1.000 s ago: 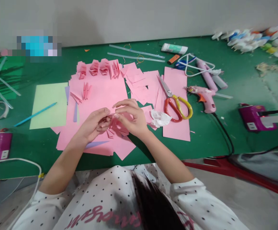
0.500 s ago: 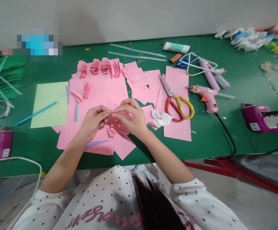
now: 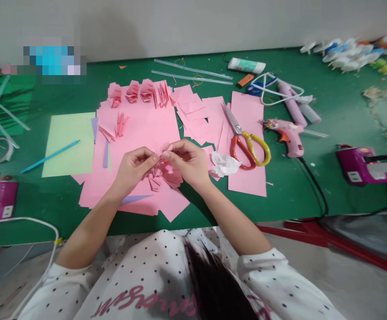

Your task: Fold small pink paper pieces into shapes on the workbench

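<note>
1. Folded pink paper [image 3: 166, 171] was held between both hands above the pink sheets [image 3: 140, 133] at the middle of the green table [image 3: 313, 186].
2. A pale green sheet [image 3: 68, 144] with a blue stick [image 3: 49, 156] was seen far left.
3. The paper's left edge was pinched by the left hand [image 3: 135, 169].
4. Its top was gripped by the right hand [image 3: 188, 162].
5. Scissors [image 3: 246, 140] and a glue gun [image 3: 286, 135] were laid to the right.
</note>
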Motion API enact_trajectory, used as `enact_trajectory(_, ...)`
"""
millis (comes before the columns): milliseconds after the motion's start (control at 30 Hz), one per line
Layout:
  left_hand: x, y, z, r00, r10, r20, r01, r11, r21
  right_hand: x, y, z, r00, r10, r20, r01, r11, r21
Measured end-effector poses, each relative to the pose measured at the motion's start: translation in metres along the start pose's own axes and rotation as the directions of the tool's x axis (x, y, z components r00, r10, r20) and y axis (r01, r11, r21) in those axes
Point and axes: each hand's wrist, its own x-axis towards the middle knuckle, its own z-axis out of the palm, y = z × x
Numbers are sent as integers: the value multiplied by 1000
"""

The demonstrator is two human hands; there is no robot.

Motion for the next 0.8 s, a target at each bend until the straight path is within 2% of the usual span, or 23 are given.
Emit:
enact_trajectory(300, -2, 3, 5, 985, 172, -25, -159, 952, 263, 1, 1, 0, 999, 38, -24, -38, 999, -3)
enact_trajectory(567, -3, 0, 3, 992, 125, -4, -120, 965, 231, 2, 1, 0, 992, 122, -28, -123, 992, -19)
enact_trajectory(800, -3, 1, 5, 991, 121, -52, -106, 967, 232, 1, -1, 1, 990, 139, -38, -140, 990, -23)
